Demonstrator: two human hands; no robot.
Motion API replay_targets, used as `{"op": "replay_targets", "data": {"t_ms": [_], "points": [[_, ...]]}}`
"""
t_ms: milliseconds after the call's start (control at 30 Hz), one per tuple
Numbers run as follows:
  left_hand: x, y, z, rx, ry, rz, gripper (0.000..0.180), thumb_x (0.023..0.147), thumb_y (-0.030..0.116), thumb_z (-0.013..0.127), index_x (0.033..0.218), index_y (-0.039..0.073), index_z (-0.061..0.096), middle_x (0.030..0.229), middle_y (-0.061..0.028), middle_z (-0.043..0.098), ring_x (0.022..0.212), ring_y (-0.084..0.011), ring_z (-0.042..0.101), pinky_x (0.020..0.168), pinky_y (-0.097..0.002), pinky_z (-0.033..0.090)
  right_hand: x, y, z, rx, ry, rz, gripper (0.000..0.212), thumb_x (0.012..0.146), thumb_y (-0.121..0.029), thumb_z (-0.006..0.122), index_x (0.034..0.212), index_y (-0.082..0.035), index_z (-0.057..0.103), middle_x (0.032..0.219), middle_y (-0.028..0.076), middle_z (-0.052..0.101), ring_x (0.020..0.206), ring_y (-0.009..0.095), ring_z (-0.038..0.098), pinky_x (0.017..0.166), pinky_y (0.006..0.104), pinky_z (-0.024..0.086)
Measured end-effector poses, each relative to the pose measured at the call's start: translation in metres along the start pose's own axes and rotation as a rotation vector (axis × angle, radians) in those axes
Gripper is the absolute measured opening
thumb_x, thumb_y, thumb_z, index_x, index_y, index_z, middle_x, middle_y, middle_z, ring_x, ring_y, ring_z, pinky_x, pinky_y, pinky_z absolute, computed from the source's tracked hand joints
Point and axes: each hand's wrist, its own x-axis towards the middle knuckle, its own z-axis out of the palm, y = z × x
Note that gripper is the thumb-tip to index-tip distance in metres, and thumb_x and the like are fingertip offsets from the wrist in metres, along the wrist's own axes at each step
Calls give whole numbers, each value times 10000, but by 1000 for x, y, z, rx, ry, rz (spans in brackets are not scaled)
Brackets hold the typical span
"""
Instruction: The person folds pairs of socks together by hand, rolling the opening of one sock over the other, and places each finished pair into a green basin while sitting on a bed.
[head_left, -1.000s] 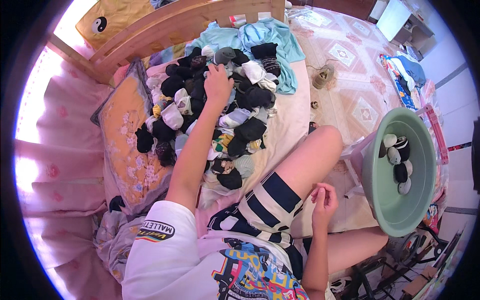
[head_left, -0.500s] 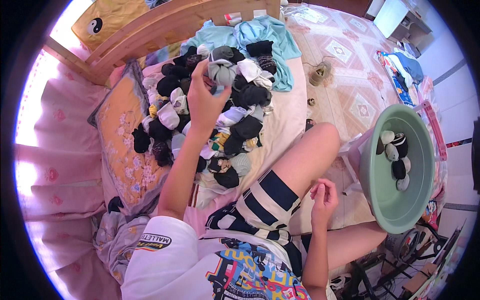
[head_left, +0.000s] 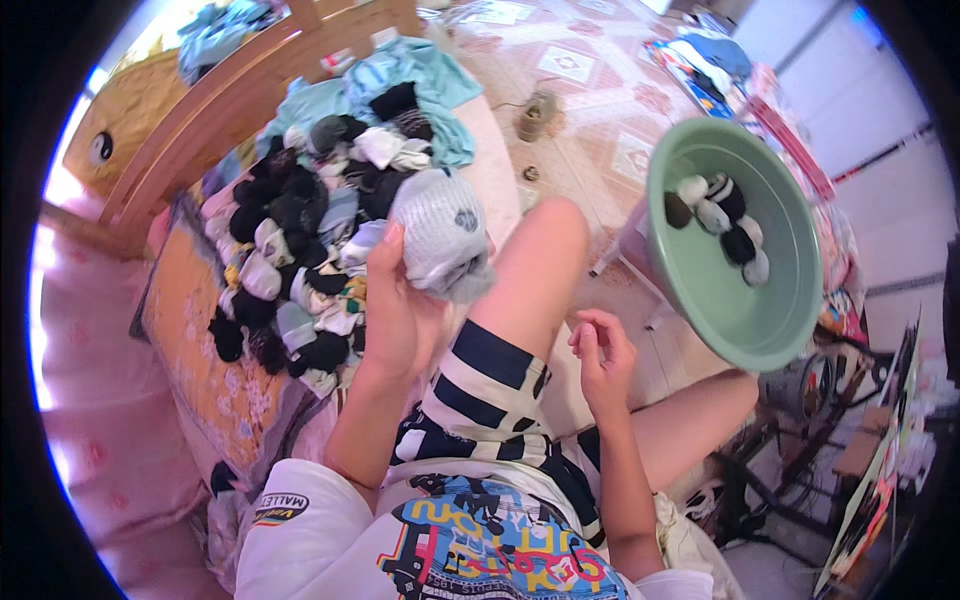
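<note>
I see the left hand (head_left: 398,305) clamped on a light-grey sock bundle (head_left: 440,225), thumb against its side. Compared with half a second ago, the bundle is away from the far part of the sock pile (head_left: 300,205) on the bed (head_left: 497,150) and nearer my camera, raised at the pile's right edge. So it is picked out from the others, yet well apart from the green basin (head_left: 735,320), where several rolled socks (head_left: 738,245) lie. The right hand (head_left: 606,360) hovers between the legs (head_left: 530,275), fingers loosely curled, thumb apart, nothing visible inside.
</note>
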Motion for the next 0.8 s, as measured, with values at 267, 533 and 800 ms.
{"op": "replay_targets", "data": {"t_ms": [267,533,800], "points": [[-34,-149,45,45,-66,-519,496,1020,453,334,1377,120,422,1183,-17,583,962,-167,600,738,-314,503,-20,0,-40,399,234,169,255,926,-102,621,1159,-6,580,918,50,606,741,103,577,649,228,486],[-17,-203,47,465,-460,-613,492,1008,344,459,1399,50,415,1282,-86,547,1103,-147,572,860,-293,496,-38,14,-95,46,243,119,519,797,-77,738,1273,-7,546,1130,77,563,987,135,552,702,233,500],[-18,-250,28,739,-685,-287,668,828,168,695,1392,-34,402,1210,-156,589,1094,-200,579,912,-333,470,-50,50,-86,243,426,384,443,838,-52,682,1251,25,542,1113,134,629,1010,156,606,776,272,522]]}}
